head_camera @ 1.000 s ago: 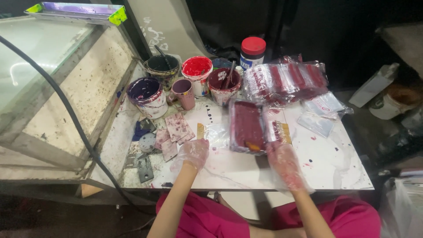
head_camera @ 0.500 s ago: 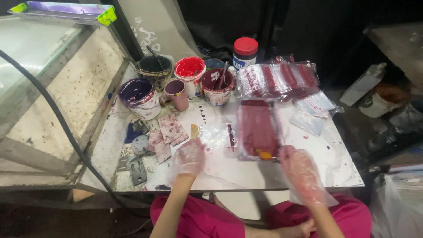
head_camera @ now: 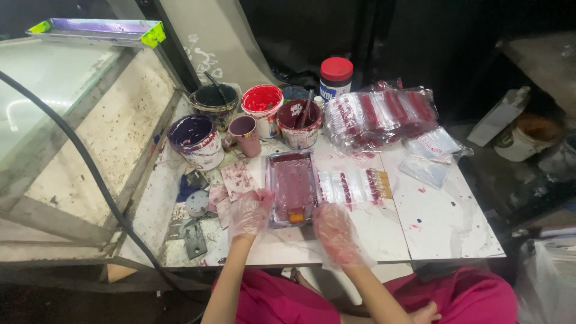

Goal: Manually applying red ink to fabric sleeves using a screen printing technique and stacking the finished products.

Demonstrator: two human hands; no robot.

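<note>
Lying with its long axis from 12 to 6 o'clock, the dark red paint tray point(head_camera: 292, 187) is flanked at its near end by the gloved left hand point(head_camera: 249, 212), fingers loosely touching its edge, and the open right hand point(head_camera: 336, 231), nothing being gripped.

Tray point(head_camera: 292, 187) between hands, pots point(head_camera: 261, 117) behind.
</note>
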